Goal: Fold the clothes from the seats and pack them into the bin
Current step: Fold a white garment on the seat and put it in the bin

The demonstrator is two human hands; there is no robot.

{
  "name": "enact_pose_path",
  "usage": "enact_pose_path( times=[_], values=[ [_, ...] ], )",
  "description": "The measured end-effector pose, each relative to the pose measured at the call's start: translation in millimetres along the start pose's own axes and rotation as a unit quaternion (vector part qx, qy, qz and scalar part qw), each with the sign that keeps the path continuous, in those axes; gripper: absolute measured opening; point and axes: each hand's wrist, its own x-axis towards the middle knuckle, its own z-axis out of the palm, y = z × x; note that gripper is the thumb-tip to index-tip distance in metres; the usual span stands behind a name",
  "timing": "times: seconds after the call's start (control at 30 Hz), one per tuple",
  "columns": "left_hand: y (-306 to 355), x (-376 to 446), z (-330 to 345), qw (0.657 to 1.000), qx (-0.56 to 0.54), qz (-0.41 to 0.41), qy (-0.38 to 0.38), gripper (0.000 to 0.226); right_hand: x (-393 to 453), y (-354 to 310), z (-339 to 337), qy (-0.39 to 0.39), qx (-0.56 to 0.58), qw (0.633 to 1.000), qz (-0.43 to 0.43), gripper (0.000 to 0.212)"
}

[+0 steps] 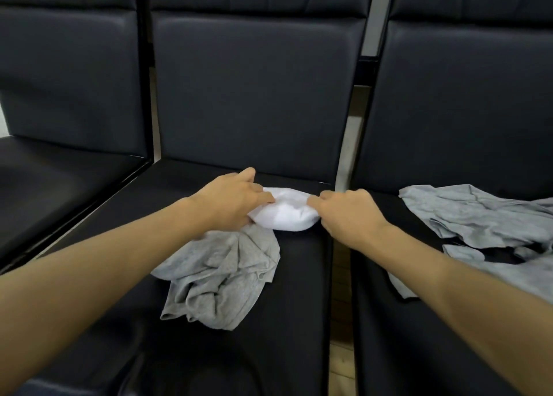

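Head view: left hand (236, 199) and right hand (348, 213) pinch opposite ends of the white garment (284, 213) on the middle seat (296, 276); it looks soft, light and floppy, best held at its edges.

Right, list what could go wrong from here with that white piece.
1. The left hand and right hand pinch only the ends of the white garment, so its middle may sag and unfold.
2. It rests against the crumpled grey garment, which could drag along.
3. No bin is in view, so carrying may loosen the fold.
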Motion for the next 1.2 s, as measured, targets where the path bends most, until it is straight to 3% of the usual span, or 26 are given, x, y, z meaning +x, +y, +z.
enact_pose_path(
  times=[0.13,0.2,0.33,0.53,0.7,0.8,0.93,1.07,1.2],
  values=[
    [-19,-4,-26,1.0,-0.009,0.0,0.03,0.021,6,9,-35,0.041,0.049,0.998,0.028,0.029],
    [-33,-29,-44,0.997,-0.003,0.011,0.08,0.012,1,12,-57,0.08,0.028,0.996,0.02,0.024],
    [-48,-110,-80,0.989,0.051,-0.013,0.138,0.017,-17,-11,-95,0.148,0.011,0.988,-0.047,0.025],
    [-38,-287,-117,0.985,0.064,-0.102,0.122,0.028,-23,-107,-150,0.217,0.053,0.956,-0.191,0.034],
    [-6,-446,-121,0.97,0.057,-0.222,0.077,0.024,-32,-227,-188,0.269,0.111,0.898,-0.33,0.022],
    [18,-529,-114,0.957,0.002,-0.29,0.021,0.028,-39,-297,-208,0.256,0.154,0.871,-0.391,0.025],
    [38,-601,-92,0.919,-0.059,-0.387,-0.035,0.037,-36,-374,-220,0.15,0.178,0.854,-0.465,0.022],
    [80,-630,-44,0.876,-0.155,-0.451,-0.065,0.032,-31,-423,-219,0.072,0.321,0.834,-0.443,0.025],
    [126,-629,12,0.832,-0.217,-0.502,-0.09,0.035,-29,-457,-207,0.063,0.3,0.824,-0.477,0.021]
  ],
)
